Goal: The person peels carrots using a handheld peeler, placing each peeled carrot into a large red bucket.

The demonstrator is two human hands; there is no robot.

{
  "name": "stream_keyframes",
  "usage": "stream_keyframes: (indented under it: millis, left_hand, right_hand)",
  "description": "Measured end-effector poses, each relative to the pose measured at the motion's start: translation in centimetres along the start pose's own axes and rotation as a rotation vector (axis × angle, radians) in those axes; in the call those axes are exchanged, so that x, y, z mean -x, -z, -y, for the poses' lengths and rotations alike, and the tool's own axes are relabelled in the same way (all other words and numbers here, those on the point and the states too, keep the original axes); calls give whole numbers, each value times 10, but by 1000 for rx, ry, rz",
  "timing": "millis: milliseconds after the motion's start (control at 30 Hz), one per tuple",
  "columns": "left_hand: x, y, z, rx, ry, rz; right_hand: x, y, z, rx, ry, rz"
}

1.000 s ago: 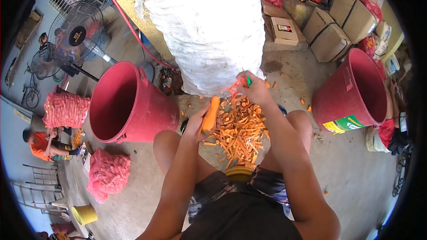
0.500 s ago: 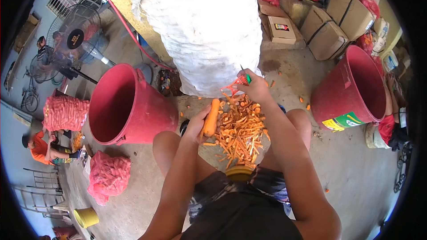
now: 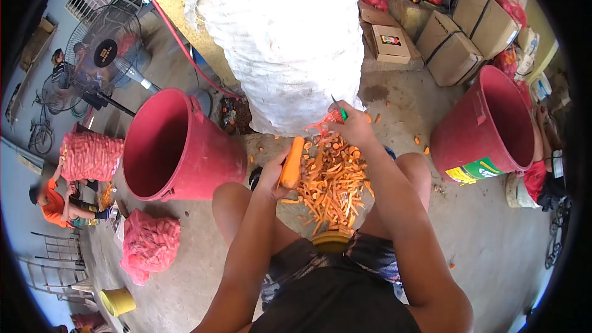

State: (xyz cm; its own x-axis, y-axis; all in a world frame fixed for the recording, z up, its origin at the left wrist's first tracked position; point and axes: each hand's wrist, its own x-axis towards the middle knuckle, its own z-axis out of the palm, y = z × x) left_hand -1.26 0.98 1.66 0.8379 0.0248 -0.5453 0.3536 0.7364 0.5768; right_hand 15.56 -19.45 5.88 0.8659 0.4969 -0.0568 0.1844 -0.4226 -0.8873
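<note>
My left hand [image 3: 273,174] is closed around a thick orange carrot [image 3: 291,166], which stands nearly upright over the floor between my knees. To its upper right, my right hand [image 3: 353,126] grips a red-orange peeler [image 3: 323,126]. A small knife [image 3: 336,103] with a green handle also sits in this hand, its thin dark blade pointing away from me. The peeler is apart from the carrot. Beneath both hands lies a heap of carrot peelings and cut ends [image 3: 334,182]. Part of a yellow seat or bucket [image 3: 331,242] shows between my thighs.
A white sack [image 3: 283,49] of carrots stands directly ahead. Large red bins flank me, one left [image 3: 209,154] and one right [image 3: 456,129]. A pink mesh bag [image 3: 150,243] and a yellow bucket [image 3: 118,301] are at left. Another person [image 3: 55,209] sits farther left.
The carrot has turned slightly in my left hand, and a smoother, brighter side now faces up. My right hand with the peeler and knife has shifted only slightly.
</note>
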Motion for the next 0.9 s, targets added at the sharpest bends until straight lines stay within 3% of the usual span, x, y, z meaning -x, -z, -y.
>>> stream_keyframes:
  millis: [33,67,100,167,233,333,400,500,533,667,733,900]
  left_hand:
    - [-2,-1,-1,52,-37,-69]
    - [-4,0,-2,59,-42,-70]
    - [-5,-1,-4,60,-45,-82]
    - [1,-9,-4,61,-40,-99]
    - [12,-32,-8,19,4,-139]
    - [10,-18,-4,-161,8,-74]
    - [3,-8,3,-192,-7,-97]
    - [2,3,3,-200,12,-87]
    - [2,6,2,-179,54,-52]
    - [-13,9,5,-54,-38,-134]
    - [-2,-16,2,-12,-71,-138]
    - [4,-11,4,-112,5,-111]
  right_hand:
    - [9,0,11,10,-58,46]
    - [8,-18,-12,25,152,-5]
    - [15,-24,-11,27,153,1]
    - [30,-36,-1,-75,413,211]
    - [33,-39,-1,-35,356,252]
    - [24,-32,-6,15,389,211]
    - [11,-18,-12,47,212,-34]
    - [-10,-1,-16,48,57,-84]
    - [-6,1,-15,-33,-32,3]
    - [23,-32,-7,132,131,184]
    - [33,-43,-6,97,400,233]
    - [-3,-10,-22,98,155,26]
